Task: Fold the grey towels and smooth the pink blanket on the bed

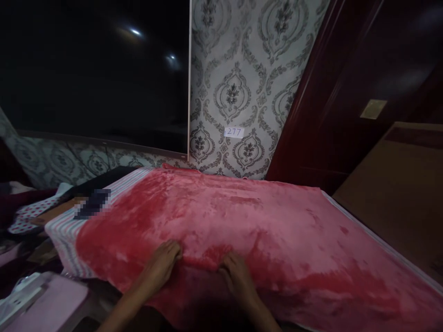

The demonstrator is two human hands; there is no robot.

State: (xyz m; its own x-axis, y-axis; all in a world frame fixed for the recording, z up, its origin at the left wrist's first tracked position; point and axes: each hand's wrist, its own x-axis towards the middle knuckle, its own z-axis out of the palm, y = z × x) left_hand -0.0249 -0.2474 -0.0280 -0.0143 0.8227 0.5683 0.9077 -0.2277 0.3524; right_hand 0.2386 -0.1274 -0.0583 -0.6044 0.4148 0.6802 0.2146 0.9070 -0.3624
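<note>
A red plush blanket (221, 207) is spread over a surface with a striped cloth (65, 230) beneath it, and its near side hangs down towards me. My left hand (168, 256) is closed on the blanket at its near edge, the fingers curled into the pile. A short way to the right, my right hand (235, 272) pinches the same edge. Between the two hands the fabric forms a low ridge. The fingertips of both hands are partly hidden by the cloth and the knuckles.
A large dark television (97, 74) hangs on the patterned wall (238, 69), near a paper label (234, 132) reading 277. On the right stands a cardboard box (398, 184) by a dark red door (339, 92). Clothes (34, 210) and a pale pink case (58, 299) lie left.
</note>
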